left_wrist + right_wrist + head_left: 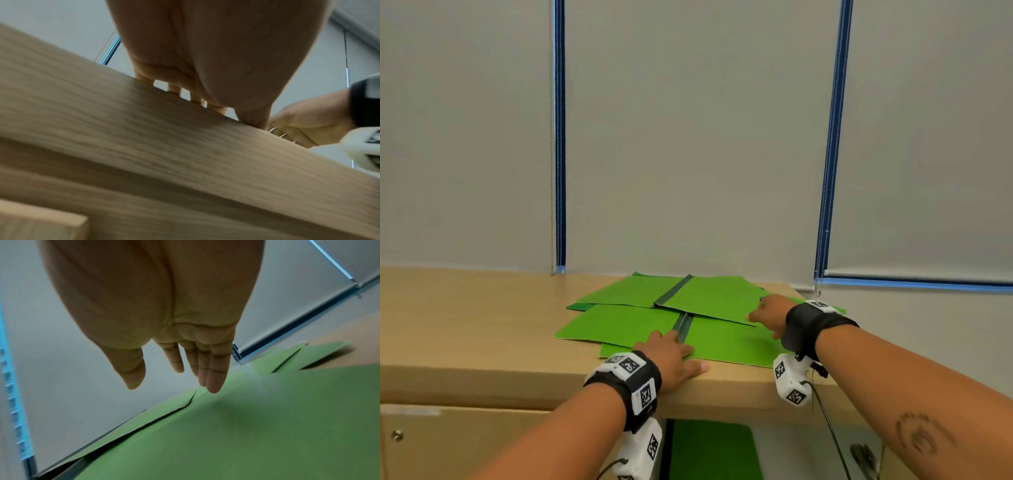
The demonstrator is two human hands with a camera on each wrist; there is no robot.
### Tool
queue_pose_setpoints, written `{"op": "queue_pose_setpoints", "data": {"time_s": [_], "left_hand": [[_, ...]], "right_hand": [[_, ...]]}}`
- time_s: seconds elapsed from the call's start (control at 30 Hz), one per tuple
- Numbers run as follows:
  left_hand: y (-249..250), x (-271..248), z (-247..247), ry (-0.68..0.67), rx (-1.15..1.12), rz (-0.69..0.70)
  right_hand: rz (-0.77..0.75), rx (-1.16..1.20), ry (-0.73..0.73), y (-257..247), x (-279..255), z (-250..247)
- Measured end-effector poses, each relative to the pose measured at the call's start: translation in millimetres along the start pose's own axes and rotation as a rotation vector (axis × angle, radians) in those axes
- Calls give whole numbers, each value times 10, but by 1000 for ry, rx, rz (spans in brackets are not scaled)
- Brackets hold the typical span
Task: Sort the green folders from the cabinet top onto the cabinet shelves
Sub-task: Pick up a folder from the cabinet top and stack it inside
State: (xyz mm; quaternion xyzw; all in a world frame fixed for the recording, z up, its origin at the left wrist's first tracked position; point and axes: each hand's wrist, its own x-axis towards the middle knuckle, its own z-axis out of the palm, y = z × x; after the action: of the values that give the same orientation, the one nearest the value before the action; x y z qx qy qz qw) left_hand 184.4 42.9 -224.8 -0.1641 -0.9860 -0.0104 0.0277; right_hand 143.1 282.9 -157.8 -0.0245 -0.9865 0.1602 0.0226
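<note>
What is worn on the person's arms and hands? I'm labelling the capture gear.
Both forearms are bare, no sleeves or gloves. Each wrist carries a black strap with white camera blocks bearing black-and-white square markers, and thin black cables. The right forearm has a dark tattoo.

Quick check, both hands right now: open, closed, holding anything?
Left hand: open, fingers lying flat on the green folders at the cabinet top front edge, gripping nothing.
Right hand: open, fingers straight over the folders, holding nothing.

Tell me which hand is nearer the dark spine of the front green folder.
Left. The left hand lies flat right beside the front folder's dark spine, fingers at its near end. The right hand is off to the right, at the upper folder's edge.
</note>
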Motion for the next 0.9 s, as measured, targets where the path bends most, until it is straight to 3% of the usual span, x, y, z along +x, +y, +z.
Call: {"op": "queue_pose_setpoints", "data": {"time_s": [0.13, 0.27, 0.4, 0.5, 0.77, 0.83, 0.9], "left_hand": [[-18, -12, 23, -10, -13, 26], [-42, 1, 7, -23, -7, 38], [-61, 37, 4, -38, -10, 36], [-64, 50, 18, -31, -12, 34], [14, 3, -59, -41, 28, 13], [29, -13, -44, 25, -54, -38], [22, -52, -46, 174, -145, -83]], "right_hand": [[86, -132, -11, 7, 403, 38], [-34, -264, -60, -235, 576, 113], [-86, -434, -221, -456, 562, 229], [-115, -519, -303, -535, 386, 294], [-243, -532, -326, -582, -569, 183], [-275, -530, -294, -549, -747, 167], [-301, -549, -241, -483, -899, 206]]}}
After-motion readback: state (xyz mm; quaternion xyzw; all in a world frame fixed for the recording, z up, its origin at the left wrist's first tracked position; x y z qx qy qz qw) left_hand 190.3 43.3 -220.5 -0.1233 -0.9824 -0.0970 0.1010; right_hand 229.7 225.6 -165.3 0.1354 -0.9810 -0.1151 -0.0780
